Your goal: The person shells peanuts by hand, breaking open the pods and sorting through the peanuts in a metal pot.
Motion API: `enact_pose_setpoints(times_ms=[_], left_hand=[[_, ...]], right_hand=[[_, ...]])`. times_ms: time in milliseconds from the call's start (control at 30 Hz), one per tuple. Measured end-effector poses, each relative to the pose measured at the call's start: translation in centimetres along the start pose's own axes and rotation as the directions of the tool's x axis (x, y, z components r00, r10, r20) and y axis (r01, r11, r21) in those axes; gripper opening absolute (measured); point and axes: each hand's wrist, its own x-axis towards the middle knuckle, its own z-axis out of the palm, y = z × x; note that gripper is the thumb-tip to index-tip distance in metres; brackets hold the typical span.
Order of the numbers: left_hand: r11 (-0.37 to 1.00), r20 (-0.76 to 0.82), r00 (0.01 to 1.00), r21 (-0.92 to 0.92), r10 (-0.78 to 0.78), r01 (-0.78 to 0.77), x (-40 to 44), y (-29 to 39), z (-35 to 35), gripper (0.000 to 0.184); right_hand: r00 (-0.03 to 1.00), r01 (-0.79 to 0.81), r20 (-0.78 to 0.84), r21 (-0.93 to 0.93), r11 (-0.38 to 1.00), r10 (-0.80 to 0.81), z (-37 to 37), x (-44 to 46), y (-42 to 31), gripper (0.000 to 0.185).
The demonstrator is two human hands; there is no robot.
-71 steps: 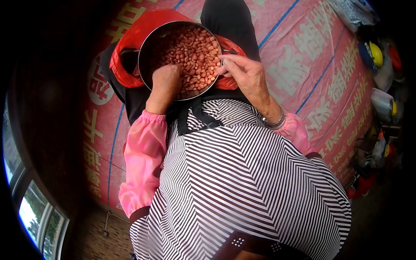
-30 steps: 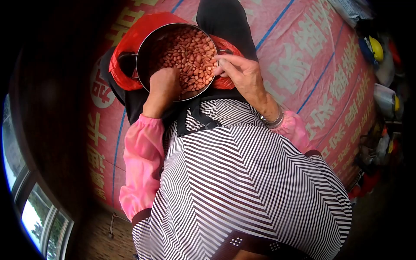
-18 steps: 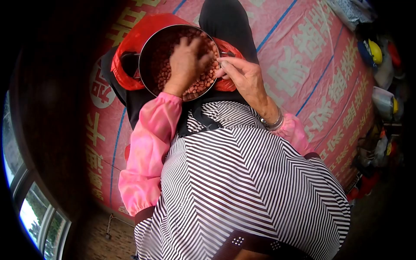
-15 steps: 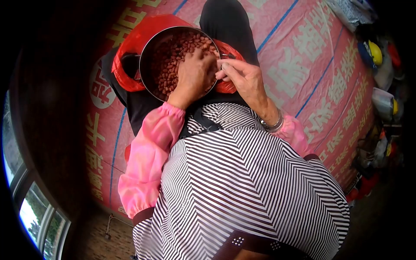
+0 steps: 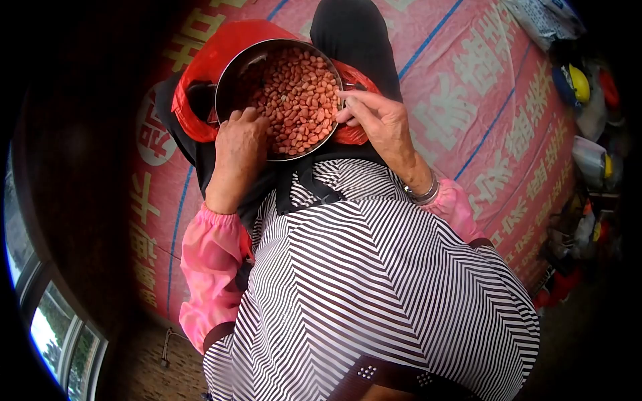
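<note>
Striped apron (image 5: 401, 287), black and white: filling the foreground at 6 o'clock, its dark strap and buckle (image 5: 328, 198) lying near the centre.

Sleeves, pink, two: left sleeve (image 5: 212, 264) reaching up from 8 o'clock, right sleeve (image 5: 455, 207) showing at 3 o'clock.

Bracelet (image 5: 424, 192), metal: circling the right wrist.

Left hand (image 5: 239, 148): crossing the pot's rim at that vessel's 8 o'clock, fingers curling down inside beside the nuts; whether they are grasping any, cannot tell, the tips being hidden.

Right hand (image 5: 384, 123): gripping the pot's rim at 3 o'clock, thumb and bent fingers closing on the edge.

Pot (image 5: 226, 83), deep, dark inside: sitting above the lap at 11 o'clock of the view.

Nuts (image 5: 304, 90), reddish, loose, many: covering the pot's floor, spreading mostly toward its 2 o'clock.

Plastic bag (image 5: 244, 32), red: lying beneath and around the pot, bulging at the pot's 11 o'clock.

Trouser leg (image 5: 353, 40), black: rising at 12 o'clock.

Printed sheet (image 5: 468, 80), pink with pale characters and blue lines: spreading behind everything listed.

Assorted clutter, including a yellow object (image 5: 579, 84): lying toward 2 o'clock.

Window (image 5: 63, 327): letting in daylight at 8 o'clock.
</note>
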Motion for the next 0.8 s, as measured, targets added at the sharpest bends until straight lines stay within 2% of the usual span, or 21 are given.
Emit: enact_pose_setpoints(times_ms=[167, 267, 367, 400, 500, 533, 567, 633, 700, 800], left_hand=[[0.959, -0.164, 0.985, -0.284, -0.054, 0.005, 4.2, 1.7, 1.1, 0.021], [0.958, -0.150, 0.985, -0.283, -0.083, 0.038, 7.6, 1.9, 2.8, 0.025], [0.973, -0.098, 0.994, -0.227, -0.056, 0.032, 9.4, 1.4, 4.7, 0.011], [0.978, 0.008, 0.995, -0.184, -0.099, 0.099, 9.8, 1.3, 4.8, 0.017], [0.986, 0.044, 0.994, -0.125, -0.103, 0.108, 8.7, 1.1, 4.4, 0.012], [0.978, -0.011, 0.996, -0.187, -0.094, 0.090, 8.0, 1.0, 3.5, 0.012], [0.903, 0.060, 0.982, -0.386, -0.178, 0.188, 7.4, 0.7, 2.8, 0.013], [0.839, 0.004, 0.984, -0.522, -0.177, 0.153, 6.1, -0.1, 1.5, 0.015], [0.786, 0.039, 0.966, -0.573, -0.255, 0.231, 4.8, -0.5, 0.0, 0.018], [0.736, 0.040, 0.959, -0.632, -0.281, 0.242, 3.4, -0.7, -1.2, 0.019]], right_hand=[[1.000, -0.014, -0.004, -0.002, 1.000, 0.014, 0.1, 0.0, 0.1, 0.025], [1.000, -0.026, 0.003, -0.008, 1.000, 0.026, 0.1, 0.1, 0.0, 0.025], [1.000, -0.024, 0.001, 0.004, 1.000, 0.024, 0.0, 0.0, 0.1, 0.025], [1.000, -0.027, 0.002, 0.005, 1.000, 0.027, 0.1, 0.0, 0.1, 0.025], [0.999, -0.032, -0.003, 0.004, 0.999, 0.032, -0.1, 0.0, 0.2, 0.025], [1.000, -0.030, -0.001, 0.001, 1.000, 0.030, -0.2, 0.0, 0.1, 0.025], [1.000, -0.029, 0.003, -0.002, 1.000, 0.029, -0.2, 0.0, 0.0, 0.025], [0.999, -0.033, 0.004, -0.004, 0.999, 0.033, -0.3, 0.0, 0.0, 0.026], [1.000, -0.031, 0.005, -0.006, 1.000, 0.031, -0.3, 0.1, 0.1, 0.026], [1.000, -0.025, 0.009, -0.001, 1.000, 0.025, -0.3, 0.1, 0.1, 0.026]])
